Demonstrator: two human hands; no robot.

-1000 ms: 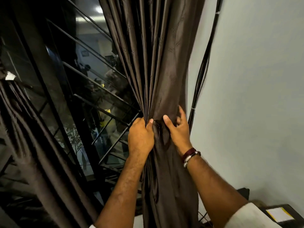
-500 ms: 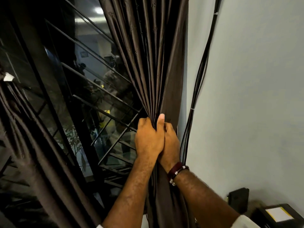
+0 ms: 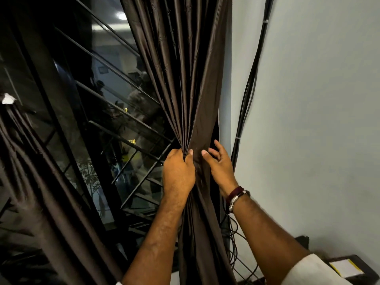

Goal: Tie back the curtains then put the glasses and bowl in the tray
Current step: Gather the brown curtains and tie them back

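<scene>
A dark brown curtain (image 3: 191, 79) hangs in front of me, bunched into a narrow waist at hand height. My left hand (image 3: 178, 171) is clenched around the gathered folds from the left. My right hand (image 3: 220, 167) rests against the curtain's right edge with the thumb on the cloth and the fingers spread apart behind it. A second dark curtain (image 3: 41, 182) hangs at the left, pulled in under a white tie (image 3: 7, 99). No glasses, bowl or tray are in view.
Behind the curtains is a window (image 3: 107, 112) with slanting black bars. Black cables (image 3: 246, 99) run down the pale wall (image 3: 318, 120) just right of my right hand. A dark box with a white and yellow label (image 3: 345, 268) sits at the bottom right.
My right hand has come out from behind my left hand and opened against the curtain's right edge. My left hand has kept its grip on the folds.
</scene>
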